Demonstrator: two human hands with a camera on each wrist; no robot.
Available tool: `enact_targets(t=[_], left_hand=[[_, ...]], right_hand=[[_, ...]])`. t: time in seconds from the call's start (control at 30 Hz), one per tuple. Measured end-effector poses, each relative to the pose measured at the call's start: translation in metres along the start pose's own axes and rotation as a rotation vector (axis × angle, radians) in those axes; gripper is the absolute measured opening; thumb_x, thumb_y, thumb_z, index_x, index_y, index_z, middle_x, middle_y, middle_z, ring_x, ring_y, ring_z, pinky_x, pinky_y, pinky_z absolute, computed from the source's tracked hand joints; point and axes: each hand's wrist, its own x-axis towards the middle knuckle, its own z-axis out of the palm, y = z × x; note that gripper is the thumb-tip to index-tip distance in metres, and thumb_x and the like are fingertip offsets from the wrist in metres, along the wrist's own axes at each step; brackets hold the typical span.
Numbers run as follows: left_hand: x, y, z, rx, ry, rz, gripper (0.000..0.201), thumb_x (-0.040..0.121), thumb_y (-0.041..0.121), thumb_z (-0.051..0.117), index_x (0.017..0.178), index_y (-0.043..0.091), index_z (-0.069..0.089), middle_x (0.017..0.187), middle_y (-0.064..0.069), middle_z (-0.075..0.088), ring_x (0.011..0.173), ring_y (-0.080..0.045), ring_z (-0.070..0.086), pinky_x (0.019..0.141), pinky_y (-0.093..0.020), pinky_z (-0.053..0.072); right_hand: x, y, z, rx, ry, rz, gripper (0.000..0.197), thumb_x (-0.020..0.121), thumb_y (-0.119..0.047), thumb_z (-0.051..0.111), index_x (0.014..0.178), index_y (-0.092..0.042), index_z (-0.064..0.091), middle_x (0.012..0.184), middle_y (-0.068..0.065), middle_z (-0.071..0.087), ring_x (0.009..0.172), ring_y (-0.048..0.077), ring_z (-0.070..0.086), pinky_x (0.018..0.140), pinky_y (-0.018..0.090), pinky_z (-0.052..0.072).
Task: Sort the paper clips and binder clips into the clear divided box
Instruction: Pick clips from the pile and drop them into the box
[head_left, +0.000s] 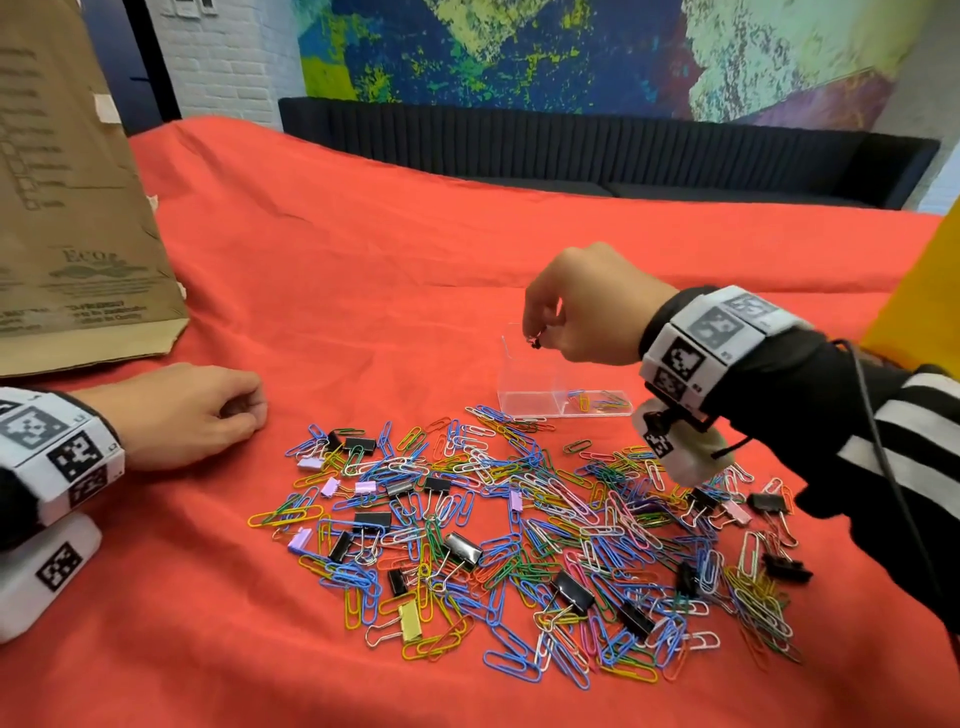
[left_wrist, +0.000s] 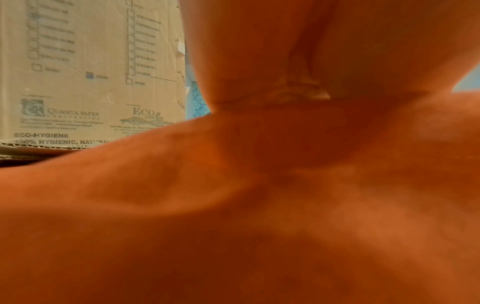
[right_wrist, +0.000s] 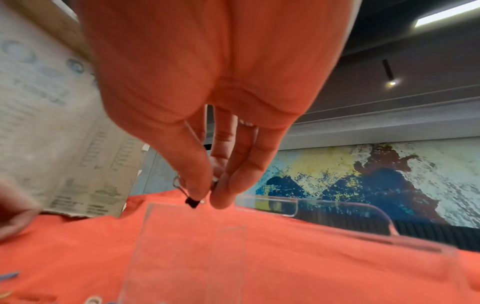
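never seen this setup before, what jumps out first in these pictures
The big tangle of coloured paper clips and binder clips spread across the red cloth catches the eye first. Just beyond it, the right hand pinches a small black binder clip over the left compartment of the clear divided box, whose right compartment already holds a few paper clips. The left hand rests on the cloth beside a cardboard box.

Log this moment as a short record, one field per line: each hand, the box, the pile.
right hand: pinches a black binder clip above the left compartment of the clear box
left hand: rests on the red cloth, loosely curled, holds nothing
box left compartment: looks empty
box right compartment: a few paper clips
pile: mixed clips on the cloth, near side of the box
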Motion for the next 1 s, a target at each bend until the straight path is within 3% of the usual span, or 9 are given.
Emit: enact_targets(t=[0.17, 0.27, 0.37, 0.47, 0.6, 0.67, 0.77, 0.87, 1.0], left_hand=[[-0.001, 0.003, 0.0, 0.007, -0.001, -0.011, 0.014, 0.088, 0.024, 0.059, 0.077, 0.031, 0.057, 0.066, 0.011, 0.063, 0.065, 0.008, 0.055, 0.057, -0.013, 0.037], [-0.001, 0.005, -0.002, 0.028, -0.014, -0.006, 0.014, 0.089, 0.024, 0.058, 0.077, 0.03, 0.056, 0.066, 0.012, 0.062, 0.055, 0.001, 0.054, 0.056, -0.01, 0.035], [-0.002, 0.007, -0.003, 0.043, -0.014, -0.004, 0.014, 0.09, 0.025, 0.057, 0.077, 0.031, 0.055, 0.068, 0.013, 0.062, 0.059, 0.003, 0.053, 0.056, -0.008, 0.033], [-0.004, 0.009, -0.005, 0.043, -0.011, -0.007, 0.013, 0.09, 0.024, 0.056, 0.078, 0.03, 0.055, 0.069, 0.014, 0.062, 0.059, 0.004, 0.053, 0.056, -0.009, 0.033], [-0.006, 0.011, -0.005, 0.047, -0.018, -0.016, 0.012, 0.09, 0.025, 0.055, 0.079, 0.03, 0.055, 0.071, 0.014, 0.063, 0.061, 0.004, 0.053, 0.056, -0.008, 0.033], [-0.005, 0.013, -0.006, 0.048, -0.018, -0.018, 0.012, 0.09, 0.024, 0.055, 0.08, 0.03, 0.055, 0.072, 0.013, 0.063, 0.061, 0.005, 0.053, 0.055, -0.008, 0.034], [-0.005, 0.014, -0.006, 0.049, -0.023, -0.014, 0.012, 0.09, 0.024, 0.055, 0.08, 0.03, 0.055, 0.072, 0.013, 0.063, 0.062, 0.004, 0.053, 0.056, -0.008, 0.035], [-0.005, 0.013, -0.005, 0.045, -0.026, -0.016, 0.013, 0.09, 0.024, 0.055, 0.079, 0.03, 0.054, 0.071, 0.012, 0.063, 0.063, 0.004, 0.054, 0.057, -0.008, 0.034], [-0.005, 0.013, -0.006, 0.041, -0.021, -0.02, 0.013, 0.09, 0.023, 0.055, 0.079, 0.03, 0.055, 0.07, 0.012, 0.064, 0.061, 0.003, 0.054, 0.056, -0.008, 0.034]], right_hand=[[-0.002, 0.0, -0.001, -0.075, -0.005, 0.006, 0.027, 0.075, -0.017, 0.073, 0.097, -0.031, 0.073, 0.083, -0.012, 0.07, 0.087, 0.022, 0.066, 0.079, 0.036, 0.055], [-0.012, -0.01, -0.006, -0.096, 0.082, -0.082, 0.021, 0.075, -0.016, 0.068, 0.092, -0.028, 0.072, 0.083, -0.005, 0.072, 0.086, 0.025, 0.067, 0.079, 0.038, 0.055], [-0.027, -0.031, 0.002, -0.061, -0.131, -0.196, 0.025, 0.078, -0.016, 0.065, 0.097, -0.029, 0.075, 0.089, -0.008, 0.074, 0.08, 0.017, 0.065, 0.082, 0.033, 0.055], [-0.032, -0.04, 0.022, -0.151, -0.38, -0.232, 0.041, 0.085, -0.02, 0.062, 0.124, -0.032, 0.066, 0.109, -0.005, 0.073, 0.099, 0.019, 0.066, 0.09, 0.034, 0.054], [-0.029, -0.039, 0.032, -0.134, -0.455, -0.187, 0.047, 0.087, -0.016, 0.058, 0.131, -0.033, 0.06, 0.09, -0.004, 0.068, 0.104, 0.024, 0.066, 0.085, 0.028, 0.052], [-0.032, -0.038, 0.033, -0.117, -0.437, -0.206, 0.039, 0.089, -0.019, 0.06, 0.125, -0.034, 0.064, 0.098, -0.001, 0.066, 0.106, 0.024, 0.062, 0.078, 0.025, 0.043], [-0.039, -0.031, 0.029, -0.068, -0.419, -0.22, 0.034, 0.086, -0.018, 0.063, 0.115, -0.033, 0.071, 0.1, -0.012, 0.07, 0.096, 0.01, 0.065, 0.08, 0.024, 0.046], [-0.044, -0.021, 0.024, -0.058, -0.418, -0.19, 0.032, 0.084, -0.016, 0.065, 0.109, -0.033, 0.074, 0.077, -0.026, 0.065, 0.059, -0.02, 0.05, 0.065, 0.014, 0.038], [-0.046, -0.013, 0.024, -0.054, -0.306, -0.139, 0.034, 0.085, -0.016, 0.062, 0.114, -0.031, 0.071, 0.098, -0.016, 0.07, 0.064, -0.007, 0.049, 0.075, 0.017, 0.037]])
